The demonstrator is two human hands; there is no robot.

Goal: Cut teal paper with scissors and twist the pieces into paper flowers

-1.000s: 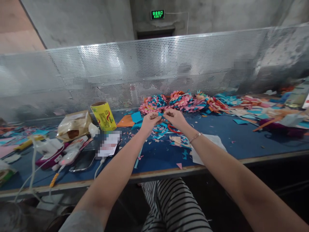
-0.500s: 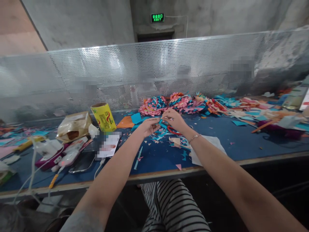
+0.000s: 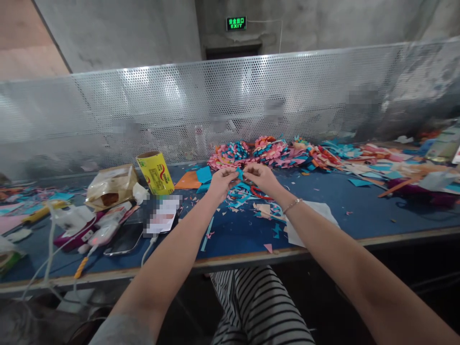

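Above the blue tabletop point(image 3: 230, 235), my left hand point(image 3: 223, 182) and my right hand point(image 3: 261, 176) are close together with fingers pinched. Between their fingertips is a small blue paper piece point(image 3: 239, 174), and both hands grip it. Below them lie blue paper scraps point(image 3: 239, 194) and the red handle of what looks like scissors point(image 3: 260, 193). Just beyond stand pink, blue and orange fringed paper bundles point(image 3: 230, 155). An orange paper sheet point(image 3: 188, 180) and a blue paper sheet point(image 3: 204, 175) lie left of my hands.
A yellow carton point(image 3: 155, 173), a brown paper bag point(image 3: 110, 187), a phone point(image 3: 124, 238) and cables stand at left. A perforated metal screen point(image 3: 179, 110) rises behind the table. White paper point(image 3: 312, 220) lies under my right forearm; coloured paper piles point(image 3: 377, 155) spread to the right.
My two hands have drawn level, the left turning so its fingers pinch upward, the right lowering slightly. The blue paper piece now shows between the fingertips. The view has shifted slightly.
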